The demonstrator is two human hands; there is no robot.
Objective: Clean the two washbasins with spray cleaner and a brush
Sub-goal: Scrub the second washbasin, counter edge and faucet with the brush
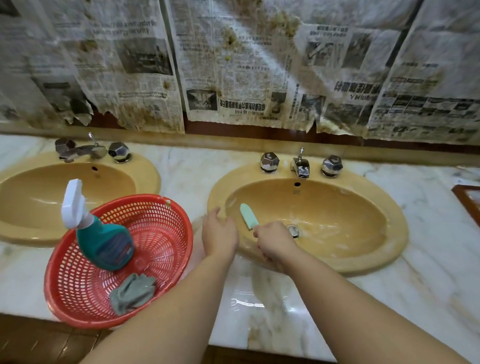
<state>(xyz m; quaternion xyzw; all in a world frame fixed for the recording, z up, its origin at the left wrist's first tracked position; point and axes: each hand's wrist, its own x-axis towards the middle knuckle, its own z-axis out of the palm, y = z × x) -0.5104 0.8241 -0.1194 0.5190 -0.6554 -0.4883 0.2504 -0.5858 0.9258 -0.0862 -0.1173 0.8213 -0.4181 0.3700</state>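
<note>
Two yellow-tan washbasins are set in a marble counter: the left basin point(28, 202) and the right basin point(345, 218), which is wet and foamy near its drain point(293, 230). My right hand point(274, 241) grips a brush with a pale green handle point(248, 216) inside the right basin, at its near left wall; the bristles are hidden under the hand. My left hand point(219, 232) rests on the right basin's left rim. A teal spray bottle point(104, 240) with a white trigger leans in a red basket point(158, 226).
A grey cloth point(132, 292) lies in the red basket, which stands on the counter point(266, 304) between the basins. Chrome taps point(300, 165) sit behind each basin. Stained newspaper point(228, 58) covers the wall. A wood-framed object point(476, 207) lies at the far right.
</note>
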